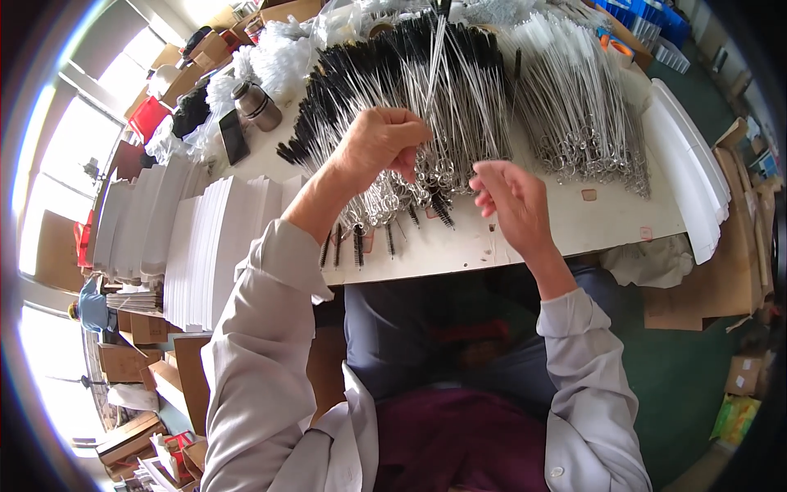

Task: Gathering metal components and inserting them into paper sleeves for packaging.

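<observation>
Above the near part of the pile, my left hand (379, 146) is closed in a pinch around the lower ends of a few thin wire-handled brushes (437, 61). Their shafts rise away from me, with black bristles at the far end. Just to the right, my right hand (516, 201) hovers over the table's front part, fingers loosely bent and apart, nothing visible in them. Under and beyond both hands lies a big heap of black-bristled brushes (484, 98), looped wire ends toward me. Several short black brush heads (358, 246) poke out at the near edge.
A heap of white-bristled brushes (566, 90) lies to the right. White folded card stacks (217, 246) stand at the left, near a phone (234, 137) and a steel flask (257, 107). Long white strips (693, 172) line the table's (590, 225) right edge; cardboard (697, 287) lies below.
</observation>
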The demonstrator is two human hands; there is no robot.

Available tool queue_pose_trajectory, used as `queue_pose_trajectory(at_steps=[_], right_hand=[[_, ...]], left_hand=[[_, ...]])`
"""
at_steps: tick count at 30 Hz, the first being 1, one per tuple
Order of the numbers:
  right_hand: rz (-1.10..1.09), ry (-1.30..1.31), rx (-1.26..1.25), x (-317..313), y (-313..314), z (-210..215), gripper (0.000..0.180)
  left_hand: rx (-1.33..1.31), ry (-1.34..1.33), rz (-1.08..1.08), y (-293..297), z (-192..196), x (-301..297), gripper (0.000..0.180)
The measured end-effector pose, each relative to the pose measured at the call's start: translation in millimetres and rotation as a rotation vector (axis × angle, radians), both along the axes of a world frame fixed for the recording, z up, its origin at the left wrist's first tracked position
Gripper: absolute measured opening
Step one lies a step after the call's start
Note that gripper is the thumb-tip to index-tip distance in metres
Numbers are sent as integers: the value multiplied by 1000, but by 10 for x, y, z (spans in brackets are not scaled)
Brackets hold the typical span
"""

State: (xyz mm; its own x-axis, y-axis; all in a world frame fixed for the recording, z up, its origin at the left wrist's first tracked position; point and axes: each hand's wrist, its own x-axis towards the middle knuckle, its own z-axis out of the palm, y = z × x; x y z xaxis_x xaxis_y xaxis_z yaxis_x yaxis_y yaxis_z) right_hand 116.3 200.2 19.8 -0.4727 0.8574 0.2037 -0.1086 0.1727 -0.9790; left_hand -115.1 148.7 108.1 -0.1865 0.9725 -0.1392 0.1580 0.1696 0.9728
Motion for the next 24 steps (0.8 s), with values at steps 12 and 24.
queue_pose_trajectory(at_steps=[12, 24], right_hand=[[142, 9, 136, -978, 1003, 358, 28], [-19, -156, 255, -1029, 1044, 156, 26]], left_hand=[[5, -71, 54, -239, 33, 61, 16], [-8, -35, 20, -765, 291, 84, 14]])
